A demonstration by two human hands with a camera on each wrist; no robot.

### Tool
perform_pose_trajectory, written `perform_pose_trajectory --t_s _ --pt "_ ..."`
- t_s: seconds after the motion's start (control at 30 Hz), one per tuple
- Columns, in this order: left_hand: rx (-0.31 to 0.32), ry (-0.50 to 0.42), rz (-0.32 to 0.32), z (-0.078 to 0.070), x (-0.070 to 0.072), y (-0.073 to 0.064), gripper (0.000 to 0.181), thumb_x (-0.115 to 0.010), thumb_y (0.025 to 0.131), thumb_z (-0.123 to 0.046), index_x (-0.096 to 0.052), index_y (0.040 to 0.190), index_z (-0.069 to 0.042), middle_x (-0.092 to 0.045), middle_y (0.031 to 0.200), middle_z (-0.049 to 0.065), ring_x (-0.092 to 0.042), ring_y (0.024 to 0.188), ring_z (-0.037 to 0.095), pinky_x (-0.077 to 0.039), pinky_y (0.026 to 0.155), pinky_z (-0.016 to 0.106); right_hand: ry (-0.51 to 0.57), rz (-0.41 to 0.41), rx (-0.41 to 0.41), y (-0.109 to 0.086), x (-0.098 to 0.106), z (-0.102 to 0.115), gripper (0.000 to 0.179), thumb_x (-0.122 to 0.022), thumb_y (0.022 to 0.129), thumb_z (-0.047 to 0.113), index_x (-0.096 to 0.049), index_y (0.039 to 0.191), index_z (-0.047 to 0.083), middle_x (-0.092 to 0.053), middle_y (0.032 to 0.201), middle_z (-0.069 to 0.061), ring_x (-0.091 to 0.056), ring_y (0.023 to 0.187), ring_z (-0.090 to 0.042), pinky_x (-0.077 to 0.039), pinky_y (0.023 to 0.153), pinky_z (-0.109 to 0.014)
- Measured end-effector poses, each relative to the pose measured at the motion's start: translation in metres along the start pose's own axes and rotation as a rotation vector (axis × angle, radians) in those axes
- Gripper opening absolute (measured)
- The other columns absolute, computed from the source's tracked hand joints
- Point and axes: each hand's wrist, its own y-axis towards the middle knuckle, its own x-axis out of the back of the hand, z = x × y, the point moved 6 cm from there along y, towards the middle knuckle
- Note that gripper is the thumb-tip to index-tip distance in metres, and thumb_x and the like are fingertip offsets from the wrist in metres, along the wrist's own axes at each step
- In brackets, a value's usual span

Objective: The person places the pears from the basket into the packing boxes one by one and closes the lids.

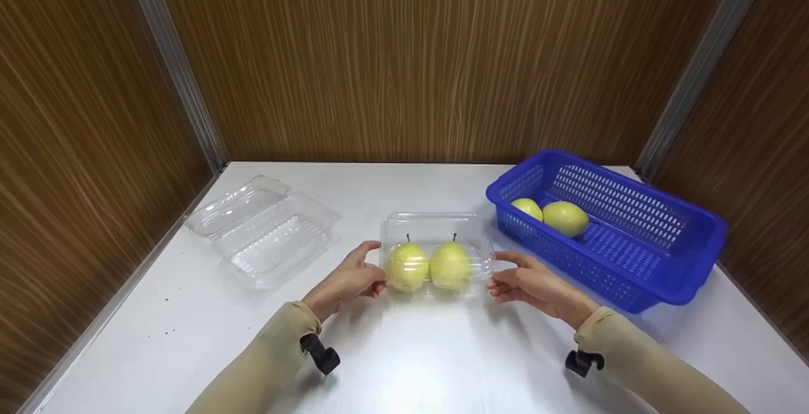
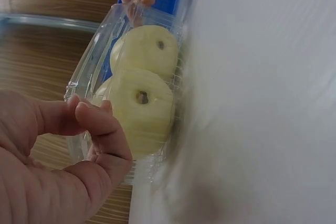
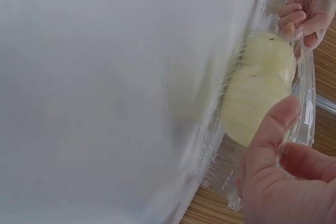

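Observation:
A clear plastic clamshell box point(image 1: 436, 221) is between my two hands, its lid folded over two yellow-green pears point(image 1: 407, 268) that lie side by side with their stems toward the back. My left hand point(image 1: 349, 280) pinches the left edge of the box between curled fingers and thumb. On the opposite edge, my right hand point(image 1: 534, 286) grips it the same way. In the left wrist view, the round ends of the pears point(image 2: 144, 98) show through the clear wall. The right wrist view has my thumb and fingers at the rim beside a pear point(image 3: 249, 103).
At the left lies another clear clamshell point(image 1: 278, 253), opened out flat. A blue slotted basket point(image 1: 698, 253) stands at the right, close to my right hand, with two more pears point(image 1: 564, 218) inside. Wood-grain panels point(image 1: 417, 60) border the white table point(image 1: 404, 363) at the back and sides.

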Motion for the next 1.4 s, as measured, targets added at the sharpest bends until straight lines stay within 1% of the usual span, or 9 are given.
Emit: perform_pose_trajectory --t_s 0.17,0.33,0.6,0.73,0.83,0.93,1.03,1.2,1.4 --pt "0.055 -0.066 -0.001 0.004 0.003 0.003 0.073 -0.056 0.09 -0.003 -0.021 0.153 -0.014 -0.066 0.087 0.012 -0.066 0.069 0.015 -0.054 0.061 0.024 0.015 -0.028 -0.019 0.002 0.002 -0.001 0.065 -0.05 0.096 0.002 -0.016 0.152 -0.004 -0.067 0.084 -0.006 -0.064 0.074 -0.013 -0.058 0.071 -0.028" --pt "0.088 -0.095 0.005 0.006 0.003 0.005 0.078 -0.059 0.087 -0.005 -0.019 0.153 -0.019 -0.067 0.091 0.011 -0.067 0.071 0.016 -0.052 0.058 0.023 0.015 -0.029 -0.022 0.004 0.004 -0.003 0.064 -0.05 0.096 0.003 -0.018 0.151 -0.003 -0.066 0.086 -0.007 -0.063 0.075 -0.014 -0.057 0.071 -0.03" --pt "0.121 -0.208 0.021 0.012 0.0 0.008 0.072 -0.057 0.089 0.001 -0.021 0.151 -0.009 -0.062 0.08 0.008 -0.058 0.062 0.011 -0.044 0.049 0.019 0.005 -0.022 -0.025 0.004 0.002 -0.005 0.065 -0.05 0.096 0.004 -0.017 0.151 -0.003 -0.066 0.087 -0.007 -0.063 0.075 -0.013 -0.057 0.071 -0.029" --pt "0.11 -0.239 0.035 0.011 -0.003 0.008 0.064 -0.054 0.089 0.005 -0.026 0.145 -0.006 -0.057 0.073 0.007 -0.051 0.056 0.009 -0.043 0.048 0.018 0.006 -0.026 -0.027 0.003 0.001 -0.004 0.066 -0.05 0.095 0.003 -0.016 0.152 -0.003 -0.067 0.086 -0.006 -0.064 0.075 -0.013 -0.057 0.072 -0.029" --pt "0.102 -0.256 0.035 0.011 -0.003 0.008 0.061 -0.053 0.088 0.006 -0.028 0.142 -0.004 -0.056 0.073 0.006 -0.052 0.056 0.008 -0.045 0.05 0.018 0.005 -0.028 -0.022 0.003 0.002 -0.002 0.067 -0.051 0.095 0.003 -0.016 0.151 -0.004 -0.067 0.085 -0.006 -0.064 0.074 -0.012 -0.057 0.071 -0.029" --pt "0.104 -0.264 0.028 0.014 0.0 0.008 0.054 -0.056 0.088 0.004 -0.033 0.136 0.0 -0.06 0.075 0.007 -0.058 0.059 0.01 -0.051 0.053 0.02 0.004 -0.035 -0.018 0.003 0.002 -0.001 0.067 -0.052 0.094 0.003 -0.017 0.15 -0.004 -0.067 0.085 -0.006 -0.064 0.073 -0.012 -0.057 0.07 -0.028" --pt "0.116 -0.239 0.03 0.016 0.003 0.007 0.041 -0.06 0.088 0.0 -0.043 0.124 0.006 -0.066 0.077 0.009 -0.065 0.061 0.012 -0.055 0.056 0.021 0.01 -0.057 -0.027 0.003 0.004 -0.001 0.063 -0.053 0.093 0.003 -0.023 0.147 -0.004 -0.067 0.085 -0.007 -0.064 0.073 -0.013 -0.058 0.07 -0.029" --pt "0.13 -0.173 0.069 0.018 0.004 0.006 0.02 -0.062 0.089 -0.007 -0.06 0.104 0.006 -0.071 0.073 0.007 -0.069 0.062 0.012 -0.054 0.054 0.019 0.008 -0.077 -0.042 0.003 0.005 -0.002 0.057 -0.054 0.092 0.002 -0.029 0.142 -0.002 -0.067 0.086 -0.008 -0.063 0.072 -0.014 -0.058 0.07 -0.029" --pt "0.112 -0.204 0.061 0.017 0.004 0.005 0.007 -0.058 0.092 -0.002 -0.059 0.096 0.004 -0.072 0.071 0.007 -0.07 0.061 0.011 -0.05 0.05 0.016 0.003 -0.066 -0.037 0.003 0.004 -0.003 0.056 -0.053 0.093 0.003 -0.028 0.143 -0.003 -0.066 0.087 -0.009 -0.064 0.073 -0.015 -0.058 0.071 -0.03"
